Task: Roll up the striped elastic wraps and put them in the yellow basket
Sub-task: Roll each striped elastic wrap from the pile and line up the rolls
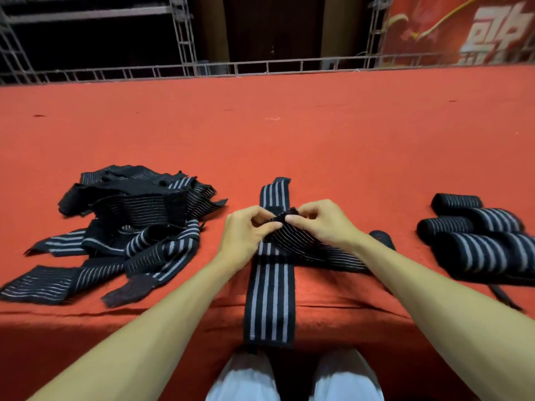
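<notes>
Fingers: the left hand [246, 237] and right hand [322, 225] meet at mid-desk; the fingers [273, 225] of both are curled and pinch the dark, fuzzy end of a thin-striped wrap [295, 243].
Held wrap: black with fine pale lines, running from the pinch to the right and passing behind the right forearm.
Beneath it: a broad-striped wrap [270, 299] (black, four pale bands) lies straight and hangs over the near edge of the red desk [289, 134].
Left side: a tangled pile of unrolled wraps [130, 221].
Right side: rolled wraps [477, 241], packed close together.
</notes>
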A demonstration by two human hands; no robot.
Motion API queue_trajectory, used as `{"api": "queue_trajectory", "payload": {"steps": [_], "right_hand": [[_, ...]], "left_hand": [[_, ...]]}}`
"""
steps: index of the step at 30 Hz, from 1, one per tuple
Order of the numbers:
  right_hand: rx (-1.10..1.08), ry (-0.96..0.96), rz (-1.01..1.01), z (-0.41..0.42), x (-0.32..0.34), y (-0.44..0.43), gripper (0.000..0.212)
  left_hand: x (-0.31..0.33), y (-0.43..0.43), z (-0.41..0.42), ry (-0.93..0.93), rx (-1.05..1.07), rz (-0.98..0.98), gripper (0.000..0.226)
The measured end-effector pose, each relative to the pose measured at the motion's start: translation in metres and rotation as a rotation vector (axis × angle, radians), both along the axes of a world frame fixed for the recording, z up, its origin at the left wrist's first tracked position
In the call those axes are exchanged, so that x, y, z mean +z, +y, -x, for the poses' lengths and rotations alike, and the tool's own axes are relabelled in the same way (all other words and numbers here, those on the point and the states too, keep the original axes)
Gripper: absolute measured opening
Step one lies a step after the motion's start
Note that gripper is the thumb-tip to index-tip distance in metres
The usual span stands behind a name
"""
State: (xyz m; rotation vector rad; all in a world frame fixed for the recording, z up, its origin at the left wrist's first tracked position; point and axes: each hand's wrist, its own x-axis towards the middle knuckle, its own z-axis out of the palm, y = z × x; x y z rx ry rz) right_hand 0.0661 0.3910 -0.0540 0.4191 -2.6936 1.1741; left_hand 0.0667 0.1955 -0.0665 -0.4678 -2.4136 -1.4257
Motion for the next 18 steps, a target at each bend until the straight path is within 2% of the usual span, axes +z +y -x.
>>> {"api": "queue_trajectory", "payload": {"steps": [2, 6, 8, 13, 15, 18], "right_hand": [[-0.037, 0.066, 0.059, -0.008, 0.024, 0.01, 0.042], [-0.114, 0.171, 0.235, -0.032, 0.081, 0.031, 0.022], [-0.139, 0.2, 0.378, -0.047, 0.105, 0.042, 0.013], [-0.128, 0.155, 0.667, -0.083, 0.148, 0.065, 0.012], [-0.114, 0.133, 0.802, -0.096, 0.165, 0.073, 0.009], [-0.096, 0.13, 0.969, -0.108, 0.185, 0.082, 0.007]], "left_hand": [[0.024, 0.015, -0.007, 0.014, -0.039, -0.049, 0.014], [0.057, 0.048, -0.024, -0.2, -0.217, -0.292, 0.037], [0.066, 0.064, -0.037, -0.31, -0.296, -0.297, 0.041], [0.082, 0.093, -0.064, -0.515, -0.601, -0.23, 0.033], [0.092, 0.102, -0.077, -0.477, -0.673, -0.146, 0.019], [0.109, 0.114, -0.091, -0.334, -0.639, -0.104, 0.013]]}}
